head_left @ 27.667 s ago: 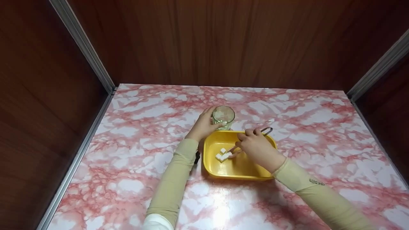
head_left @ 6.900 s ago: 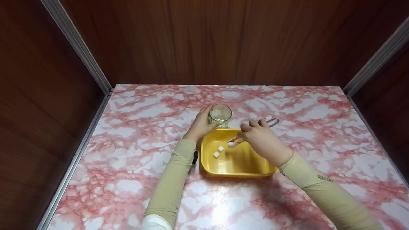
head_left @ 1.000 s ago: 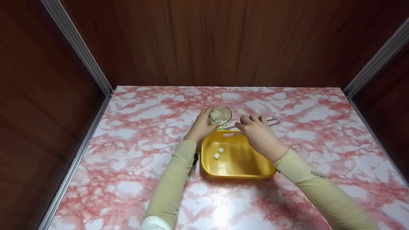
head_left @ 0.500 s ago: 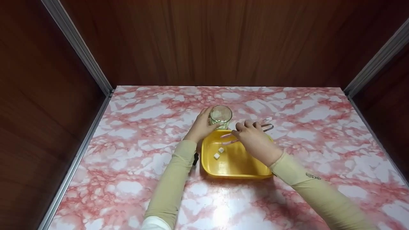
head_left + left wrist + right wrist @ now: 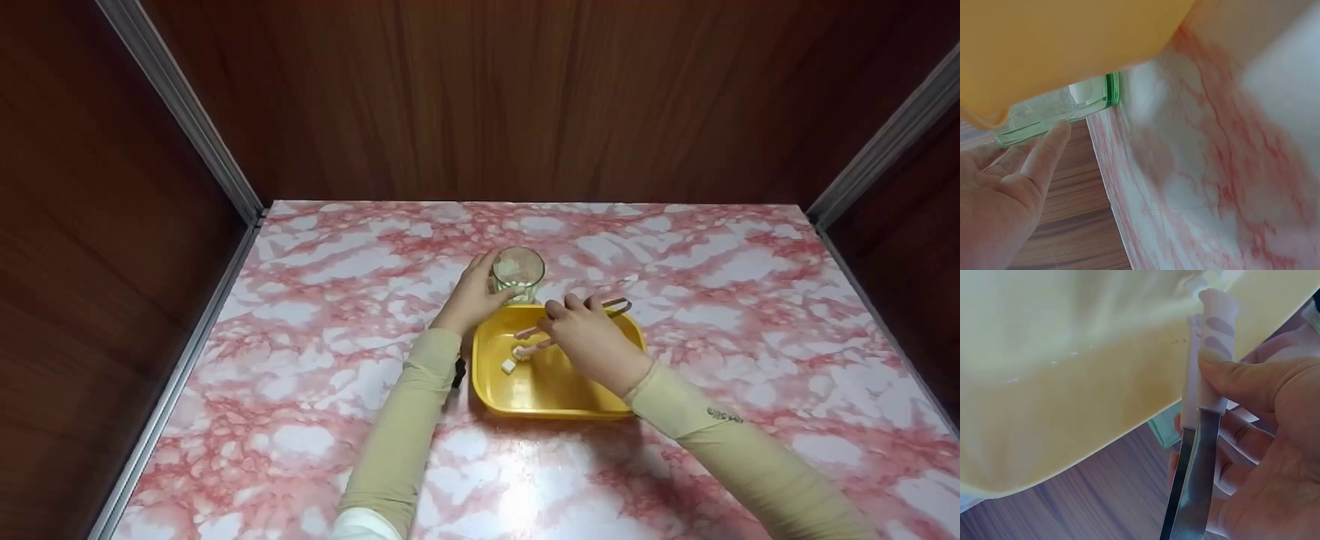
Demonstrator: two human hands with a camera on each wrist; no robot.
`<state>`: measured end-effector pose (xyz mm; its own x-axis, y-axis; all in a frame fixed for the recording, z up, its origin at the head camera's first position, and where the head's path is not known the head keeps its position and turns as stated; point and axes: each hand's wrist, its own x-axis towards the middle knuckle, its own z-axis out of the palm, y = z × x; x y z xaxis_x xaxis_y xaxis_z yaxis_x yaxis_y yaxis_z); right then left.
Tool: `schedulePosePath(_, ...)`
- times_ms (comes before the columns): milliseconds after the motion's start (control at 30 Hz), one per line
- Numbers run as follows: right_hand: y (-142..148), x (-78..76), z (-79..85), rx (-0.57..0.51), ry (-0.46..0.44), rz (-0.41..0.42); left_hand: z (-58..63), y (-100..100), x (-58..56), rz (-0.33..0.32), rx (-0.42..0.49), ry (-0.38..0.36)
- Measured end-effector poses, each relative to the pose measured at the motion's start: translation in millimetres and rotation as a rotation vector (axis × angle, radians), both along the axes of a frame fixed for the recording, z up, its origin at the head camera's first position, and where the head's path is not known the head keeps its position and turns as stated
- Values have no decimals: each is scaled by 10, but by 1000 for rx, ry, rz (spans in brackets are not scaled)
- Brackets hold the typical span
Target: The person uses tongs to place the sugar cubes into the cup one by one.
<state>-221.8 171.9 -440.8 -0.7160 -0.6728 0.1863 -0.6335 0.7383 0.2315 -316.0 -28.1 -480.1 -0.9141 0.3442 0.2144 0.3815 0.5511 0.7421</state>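
Note:
My left hand [image 5: 474, 296] grips a clear greenish glass [image 5: 519, 268] standing behind the yellow tub [image 5: 555, 413], thumb along its near side. White pieces show inside the glass. In the left wrist view the thumb touches the glass [image 5: 1050, 112], and the tub hides part of it. My right hand [image 5: 596, 337] pinches metal tongs [image 5: 621, 304] with pink tips, whose arms stand apart inside the tub. One white cube [image 5: 508, 366] lies on the tub's floor. A second cube, beside the lower tip, is mostly covered. The right wrist view shows the thumb on the tongs' pink sleeve [image 5: 1217, 354].
A red-and-white marbled table [image 5: 360, 315] lies under everything. Dark wood panels [image 5: 480, 97] stand at the back and on both sides, with metal strips [image 5: 187, 112] along the corners. The tub's raised rim lies between the cubes and the glass.
Over the last second the tongs moved from the tub's back rim near the glass down and forward to the cubes. Several cubes lay there 27.7 seconds ago. The left hand stays on the glass.

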Motion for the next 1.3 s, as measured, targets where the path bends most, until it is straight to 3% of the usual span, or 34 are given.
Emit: schedulePosePath(1300,-27,16,-80,26,-14,13,9,-1,2,12,-22,-30)
